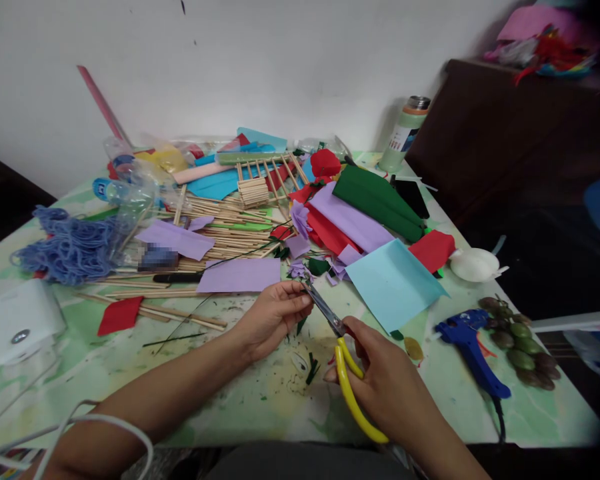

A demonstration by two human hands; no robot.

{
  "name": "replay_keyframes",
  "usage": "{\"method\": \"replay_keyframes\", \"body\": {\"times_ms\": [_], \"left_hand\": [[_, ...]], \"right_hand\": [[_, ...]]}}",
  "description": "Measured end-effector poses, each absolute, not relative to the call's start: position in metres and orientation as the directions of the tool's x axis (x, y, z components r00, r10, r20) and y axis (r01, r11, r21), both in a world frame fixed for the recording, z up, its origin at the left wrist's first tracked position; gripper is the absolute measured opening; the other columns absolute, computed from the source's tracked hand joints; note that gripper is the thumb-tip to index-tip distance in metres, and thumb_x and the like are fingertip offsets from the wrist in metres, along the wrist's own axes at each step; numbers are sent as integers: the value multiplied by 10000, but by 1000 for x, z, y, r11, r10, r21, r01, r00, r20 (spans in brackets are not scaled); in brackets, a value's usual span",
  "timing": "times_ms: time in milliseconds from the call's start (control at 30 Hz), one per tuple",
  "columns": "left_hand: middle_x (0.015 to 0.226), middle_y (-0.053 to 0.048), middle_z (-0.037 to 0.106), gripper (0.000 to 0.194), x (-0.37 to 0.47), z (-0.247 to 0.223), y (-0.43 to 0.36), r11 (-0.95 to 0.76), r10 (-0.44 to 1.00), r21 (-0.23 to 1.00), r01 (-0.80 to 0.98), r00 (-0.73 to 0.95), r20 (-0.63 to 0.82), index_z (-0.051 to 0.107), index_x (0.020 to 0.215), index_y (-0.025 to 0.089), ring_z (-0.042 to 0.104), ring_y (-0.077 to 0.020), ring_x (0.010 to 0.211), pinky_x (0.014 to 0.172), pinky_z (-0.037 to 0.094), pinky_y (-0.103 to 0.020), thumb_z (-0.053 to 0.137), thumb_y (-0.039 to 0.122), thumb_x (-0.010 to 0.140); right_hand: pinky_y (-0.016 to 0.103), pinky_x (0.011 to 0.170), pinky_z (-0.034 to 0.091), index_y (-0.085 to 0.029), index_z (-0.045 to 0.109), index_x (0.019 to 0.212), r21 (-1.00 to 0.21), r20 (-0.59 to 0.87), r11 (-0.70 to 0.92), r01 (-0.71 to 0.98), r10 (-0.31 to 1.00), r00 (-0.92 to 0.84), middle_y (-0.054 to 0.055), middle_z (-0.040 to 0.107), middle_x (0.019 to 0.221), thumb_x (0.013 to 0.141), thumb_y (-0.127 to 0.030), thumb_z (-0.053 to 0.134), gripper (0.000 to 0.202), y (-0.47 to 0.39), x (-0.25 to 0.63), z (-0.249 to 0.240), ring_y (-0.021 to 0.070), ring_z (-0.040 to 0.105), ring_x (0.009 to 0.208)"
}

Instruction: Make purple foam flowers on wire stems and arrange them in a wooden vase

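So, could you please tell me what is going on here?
At a cluttered table, a person's right hand holds yellow-handled scissors, their tips by the left hand. Its fingertips are pinched together; anything between them is too small to see. Purple paper and sticks lie beyond, a blue glue gun to the right.

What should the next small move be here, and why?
I'd probably ease the scissors clear of the left hand before any snip: the right hand grips the yellow handles, and the blades end at the left fingertips; anything pinched there is too small to make out.
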State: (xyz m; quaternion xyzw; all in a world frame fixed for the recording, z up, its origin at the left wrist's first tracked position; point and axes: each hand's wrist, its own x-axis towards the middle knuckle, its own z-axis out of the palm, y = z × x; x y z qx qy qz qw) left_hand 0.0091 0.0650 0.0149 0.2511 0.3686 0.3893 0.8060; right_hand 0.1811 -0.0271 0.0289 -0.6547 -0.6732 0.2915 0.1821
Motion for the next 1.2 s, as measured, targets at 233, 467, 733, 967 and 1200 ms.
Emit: {"method": "replay_keyframes", "body": {"times_ms": [233,467,733,967,1200], "left_hand": [[704,-22,614,211,6,15,66,589,798,688,-424,442,-410,651,725,98,567,-85,664,702,468,-206,792,115,570],[712,-19,620,221,4,17,68,590,793,702,-399,451,-410,656,747,91,569,-78,669,718,460,-206,794,123,578],[728,-18,629,219,-2,18,74,616,754,724,-310,498,-428,664,749,103,574,-85,675,708,453,-225,791,118,571],[733,-17,634,188,-5,12,78,591,762,752,-291,508,-402,666,737,110,573,-80,679,711,450,-224,786,159,600],[694,-10,639,214,-5,14,79,544,782,802,-248,498,-376,660,701,112,563,-78,647,695,435,-220,806,199,572]], "right_hand": [[299,678,439,-248,480,1144,-680,-165,-39,732,981,-101,53,627,1000,765,-281,586,395,-29,182,29,235,599,879],[290,698,453,-260,482,1154,-718,-175,-56,693,979,-103,50,638,1053,765,-269,586,403,-29,182,28,227,605,909],[250,586,408,-236,521,1147,-647,-160,-7,762,979,-126,55,647,982,747,-272,588,407,-28,190,32,217,609,824],[255,603,430,-241,487,1222,-616,-186,-9,787,973,-134,74,626,1101,765,-310,594,475,-29,195,32,214,600,856],[234,538,399,-243,519,1186,-575,-155,23,818,978,-136,58,654,961,762,-329,602,441,-27,194,34,183,594,714]]}}
